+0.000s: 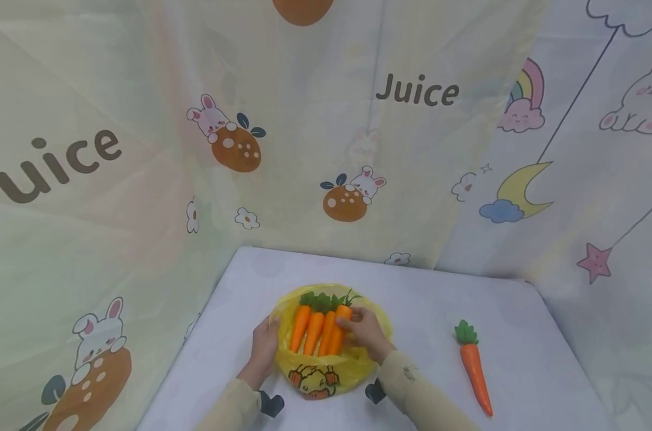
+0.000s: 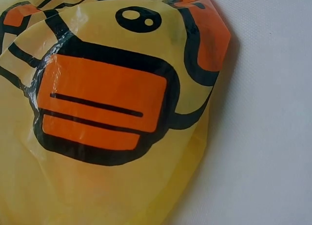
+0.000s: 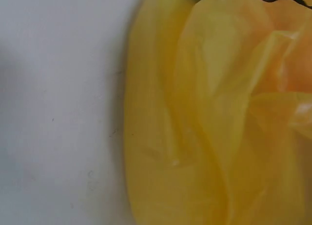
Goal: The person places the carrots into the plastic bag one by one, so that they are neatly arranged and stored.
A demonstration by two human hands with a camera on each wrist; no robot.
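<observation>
A yellow plastic bag (image 1: 352, 371) with a cartoon duck print lies open on the table. Inside its mouth several orange carrots (image 1: 314, 332) with green tops lie side by side. My left hand (image 1: 263, 347) grips the bag's left rim; some of its fingers are hidden by the plastic. With my right hand (image 1: 366, 329) I hold the rightmost carrot (image 1: 338, 329) near its leafy end, inside the bag's mouth. The left wrist view shows the printed duck face (image 2: 102, 103) up close, and the right wrist view shows creased yellow plastic (image 3: 195, 127); neither hand appears there.
Another carrot (image 1: 475, 371), leafy end away from me, lies on the white table (image 1: 422, 311) to the right of the bag. Printed cloth walls (image 1: 304, 120) with rabbits and lettering stand along the table's back and sides.
</observation>
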